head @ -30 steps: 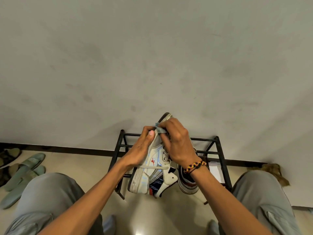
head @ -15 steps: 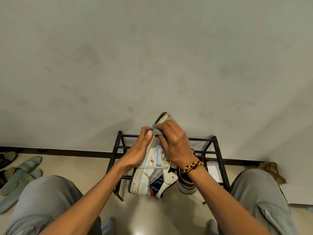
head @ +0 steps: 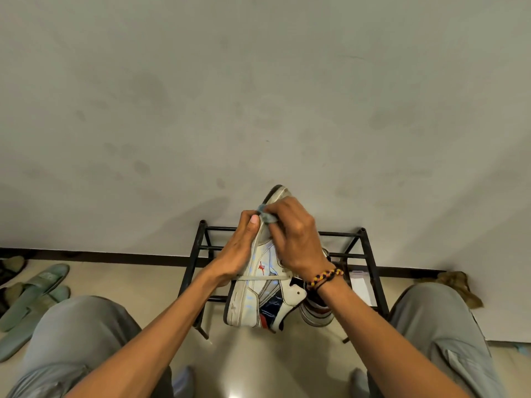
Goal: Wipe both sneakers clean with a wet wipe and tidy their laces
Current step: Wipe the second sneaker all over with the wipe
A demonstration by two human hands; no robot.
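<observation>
White sneaker [head: 260, 285] held in air, toe up, above front edge of black shoe rack [head: 370, 271]; looks light and fairly stiff, sole rim best for firm hold. Left hand [head: 234, 254] clasped around sole side. Right hand [head: 293, 239] fingers pinching grey wet wipe [head: 265, 216] against toe. Second sneaker [head: 317, 311] just behind, on rack

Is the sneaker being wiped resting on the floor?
No, both hands hold the sneaker up in the air above the floor.
</observation>
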